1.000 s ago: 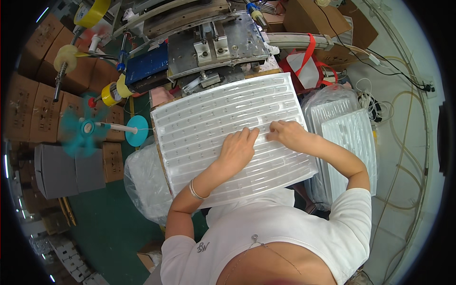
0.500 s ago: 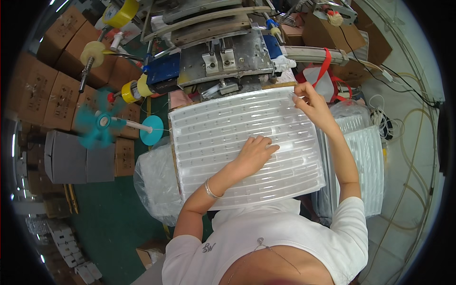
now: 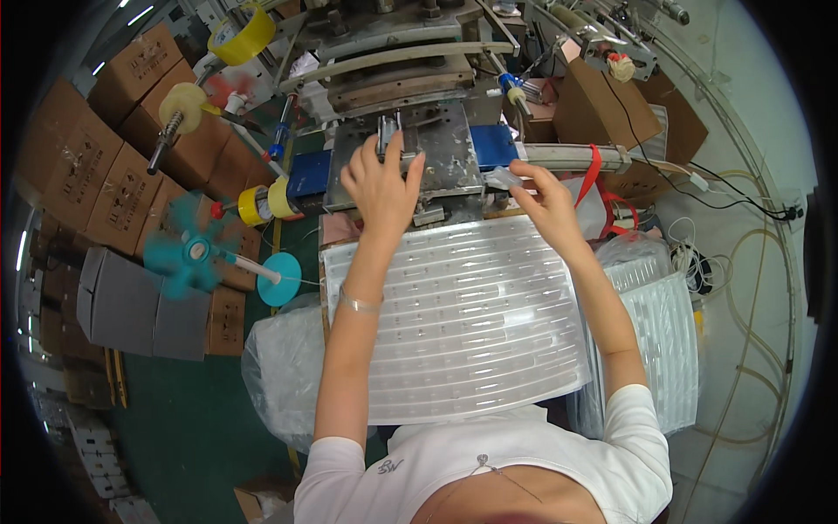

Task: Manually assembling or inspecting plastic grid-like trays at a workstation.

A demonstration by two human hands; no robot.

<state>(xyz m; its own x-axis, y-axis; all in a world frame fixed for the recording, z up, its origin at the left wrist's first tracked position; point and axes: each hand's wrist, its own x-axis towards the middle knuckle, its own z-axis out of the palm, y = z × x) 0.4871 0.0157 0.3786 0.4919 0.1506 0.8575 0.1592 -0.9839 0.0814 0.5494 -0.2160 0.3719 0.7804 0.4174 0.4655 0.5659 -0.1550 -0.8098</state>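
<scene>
My left hand (image 3: 382, 185) reaches over the machine's metal plate (image 3: 441, 153), its fingers apart and the fingertips at a small metal fixture (image 3: 388, 129). The fingers partly cover that fixture, and whether they touch a loose part there cannot be made out. At the plate's right front corner, my right hand (image 3: 543, 199) pinches a small clear plastic piece (image 3: 501, 177) between thumb and fingers. Under both forearms lies a wide white tray (image 3: 489, 314) with many narrow rows of clear pieces.
Rolls of yellow tape (image 3: 243, 35) and a teal fan (image 3: 194, 251) stand at the left, by stacked cardboard boxes (image 3: 74, 162). More ribbed trays in plastic (image 3: 659, 341) lie at the right, below a red strap (image 3: 590, 175). Cables hang along the right wall.
Both hands have left the tray for the machine: the left moved forward onto the metal plate, the right moved slightly left and now holds a clear piece. The view has shifted slightly.
</scene>
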